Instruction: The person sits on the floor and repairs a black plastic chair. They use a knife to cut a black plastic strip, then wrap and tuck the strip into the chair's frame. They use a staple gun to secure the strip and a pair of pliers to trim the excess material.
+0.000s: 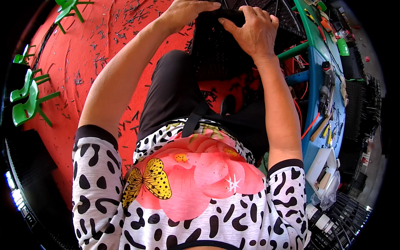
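At the top of the view, both my arms reach forward to a large black piece with a mesh or woven texture [221,54], which stands in front of my knees. My left hand [183,14] is closed on its dark upper edge, thumb stretched along it. My right hand [254,33] grips the same edge a little to the right, its fingers bent over the far side and its thumb pointing toward the left hand. The black piece is too dark to make out its exact kind, and the left fingers are partly cut off by the frame.
Red floor covering [83,54] strewn with short black scraps lies to the left, with several small green chairs [27,108]. At right stands a blue table [312,112] bearing a power tool [324,93], hand tools and a white box [321,164]. Red cords hang beside it.
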`<state>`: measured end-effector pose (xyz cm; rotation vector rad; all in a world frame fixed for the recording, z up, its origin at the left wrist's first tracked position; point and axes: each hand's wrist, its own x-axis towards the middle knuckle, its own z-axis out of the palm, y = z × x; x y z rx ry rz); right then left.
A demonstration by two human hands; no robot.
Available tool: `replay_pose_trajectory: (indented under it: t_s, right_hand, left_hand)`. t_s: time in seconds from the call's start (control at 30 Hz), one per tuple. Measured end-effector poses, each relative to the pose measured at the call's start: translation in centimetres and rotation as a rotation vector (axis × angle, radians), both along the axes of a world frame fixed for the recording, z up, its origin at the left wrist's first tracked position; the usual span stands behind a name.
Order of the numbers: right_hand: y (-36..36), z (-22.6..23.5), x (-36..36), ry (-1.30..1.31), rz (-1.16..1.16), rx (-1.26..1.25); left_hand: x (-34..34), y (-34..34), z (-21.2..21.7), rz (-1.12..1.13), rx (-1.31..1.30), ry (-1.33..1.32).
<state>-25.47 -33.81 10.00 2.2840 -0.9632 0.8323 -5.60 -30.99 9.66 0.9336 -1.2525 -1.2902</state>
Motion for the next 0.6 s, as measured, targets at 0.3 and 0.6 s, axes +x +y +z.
replay_pose_trajectory:
  t_s: [0.3,0.6]
  right_hand:
    - [0.3,0.4,0.4,-0.016,0.006,0.024]
    - [0.7,0.6,1.3,-0.015,-0.09,0.05]
  left_hand:
    - [0.4,-0.5,-0.4,-0.034,-0.056,-0.009]
    - [0.4,-0.5,-0.5,0.026,-0.033,-0.048]
